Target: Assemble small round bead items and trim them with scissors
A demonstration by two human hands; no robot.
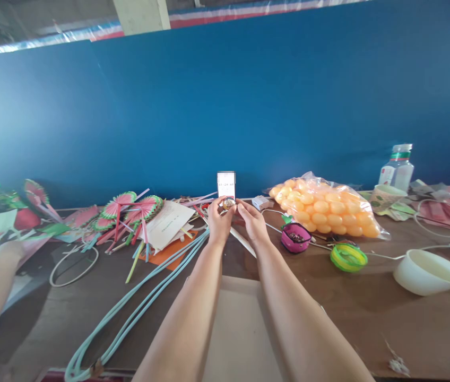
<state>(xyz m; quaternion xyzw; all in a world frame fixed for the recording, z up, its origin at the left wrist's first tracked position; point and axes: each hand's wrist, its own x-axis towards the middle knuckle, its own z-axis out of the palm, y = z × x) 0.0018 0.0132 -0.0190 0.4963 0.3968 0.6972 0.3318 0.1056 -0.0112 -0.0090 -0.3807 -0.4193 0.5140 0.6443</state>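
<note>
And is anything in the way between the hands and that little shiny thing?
Nothing visible: the left hand touches the shiny thing, the right hand is close beside, and the lit screen is beyond.

My two bare forearms, left [197,302] and right [288,302], reach forward from the bottom edge, wide apart near me and drawing together ahead. My left hand [219,222] and right hand [253,222] nearly meet at the fingertips — backs outward, fingers curled inward. The left thumb and fingers bend into a pinch; my wrists look almost straight — neither sharply bent.
</note>
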